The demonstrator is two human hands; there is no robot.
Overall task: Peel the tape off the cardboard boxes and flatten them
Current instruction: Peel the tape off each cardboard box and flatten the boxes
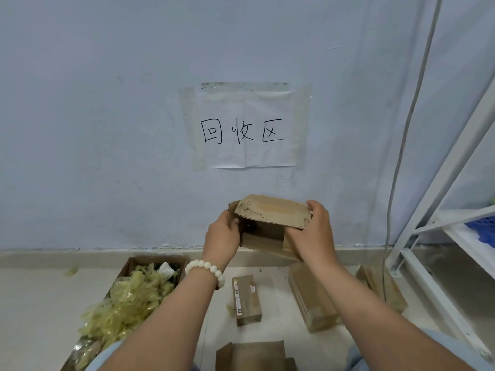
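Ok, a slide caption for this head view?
Opened box gripped by left hand and right hand, below the wall sign.

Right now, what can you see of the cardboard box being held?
The cardboard box is brown, worn board, held in the air before the wall, its open side toward the camera, dark inside. A top flap with ragged edges hangs over the opening. The left hand grips its left end, the right hand its right end.

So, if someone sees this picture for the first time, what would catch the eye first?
Probably the white paper sign taped to the wall, upper middle, with three handwritten characters. Just below it, the left hand and right hand grip an opened cardboard box in the air. At lower left, a carton overflows with crumpled yellowish tape.
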